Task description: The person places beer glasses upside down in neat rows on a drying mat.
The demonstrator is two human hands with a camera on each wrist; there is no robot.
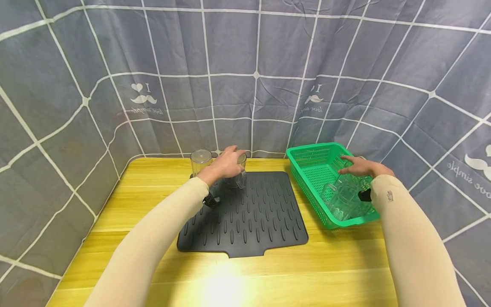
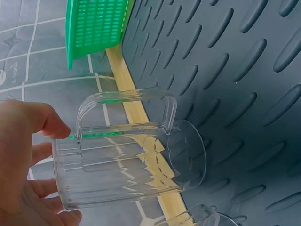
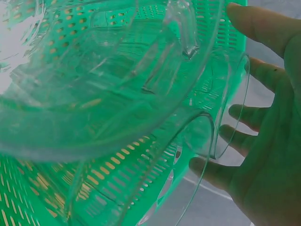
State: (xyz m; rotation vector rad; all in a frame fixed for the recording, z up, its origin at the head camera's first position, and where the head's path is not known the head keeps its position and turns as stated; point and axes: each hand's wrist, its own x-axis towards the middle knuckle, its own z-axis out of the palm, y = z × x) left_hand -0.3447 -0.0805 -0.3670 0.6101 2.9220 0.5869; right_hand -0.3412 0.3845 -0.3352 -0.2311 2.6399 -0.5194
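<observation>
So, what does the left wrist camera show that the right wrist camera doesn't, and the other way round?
Only the left wrist view shows the left hand gripping a glass mug at one end, and the black mat. Only the right wrist view shows the right hand, fingers spread beside glassware. Both show part of the green basket and some clear glassware.

My left arm (image 1: 153, 238), cream-sleeved, slants inward from the near edge of the surface (image 1: 337, 264). Left hand (image 1: 229, 164) by the middle of the far edge, back upward; left fingers (image 2: 43, 186) bent, set opposite the thumb (image 2: 52, 123), gripping. My right arm (image 1: 414, 238), sleeved likewise, reaches forward along the right edge. Right hand (image 1: 358, 166) palm down, right fingers (image 3: 251, 115) spread with gaps, loosely curved.
</observation>
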